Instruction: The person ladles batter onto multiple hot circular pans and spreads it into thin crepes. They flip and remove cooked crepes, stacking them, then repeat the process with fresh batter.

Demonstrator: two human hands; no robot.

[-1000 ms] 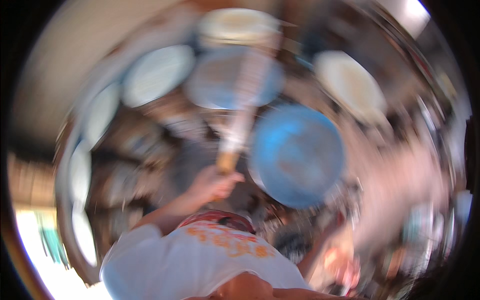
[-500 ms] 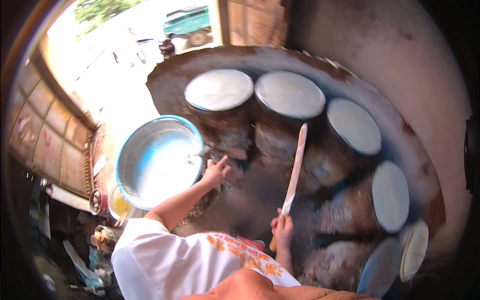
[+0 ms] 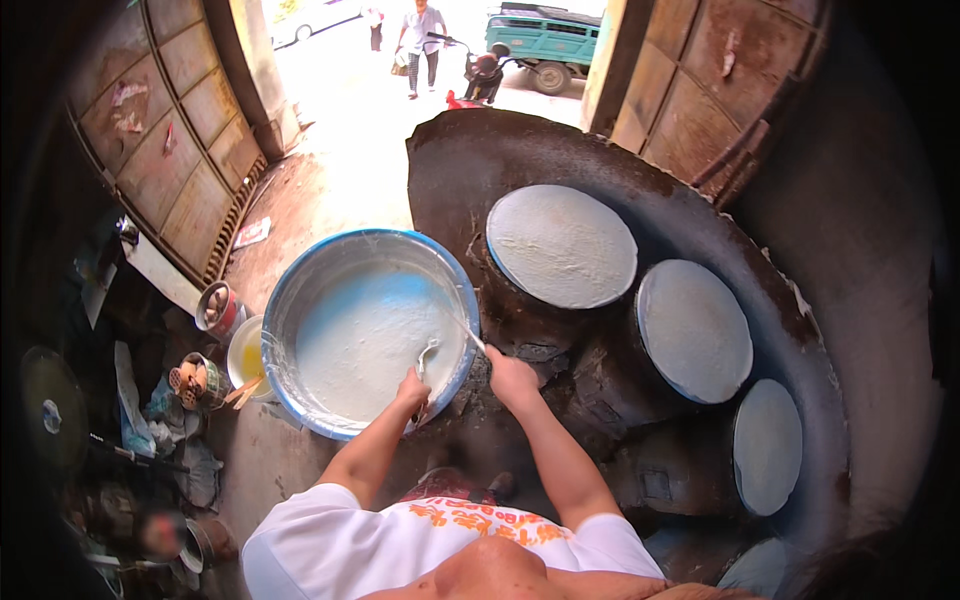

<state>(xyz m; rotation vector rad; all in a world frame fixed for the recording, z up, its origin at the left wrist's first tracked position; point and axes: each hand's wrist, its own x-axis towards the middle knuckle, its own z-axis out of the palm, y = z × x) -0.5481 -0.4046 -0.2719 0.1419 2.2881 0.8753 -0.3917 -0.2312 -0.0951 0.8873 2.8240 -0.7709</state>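
Pale batter fills the bottom of a large blue-rimmed basin (image 3: pixel 290 400). My left hand (image 3: pixel 413 388) is closed at the basin's near edge around a batter-coated metal utensil with a curved end (image 3: pixel 429 352); its kind is unclear. At the right rim, my right hand (image 3: pixel 512 380) grips a long, narrow spatula (image 3: pixel 470 333), its blade seen nearly edge-on and reaching over the batter. Right of the basin, a round griddle (image 3: pixel 562 246) covered with a white layer sits on a dark barrel-shaped stove. Similar white-covered griddles (image 3: pixel 694 331) (image 3: pixel 768 447) follow the curve to the right.
Left of the basin stand a bowl of yellow liquid (image 3: pixel 247 352) with wooden sticks, a can of eggs (image 3: pixel 198 380) and another can (image 3: pixel 220 308). A curved dark ledge (image 3: pixel 560 140) borders the griddles. Outside the doorway are a person (image 3: pixel 423 45), a motorbike (image 3: pixel 484 75) and a teal vehicle (image 3: pixel 545 45).
My view has turned toward the right. My right hand has brought the spatula from the griddles to the basin, and my left hand has closed on the metal utensil there.
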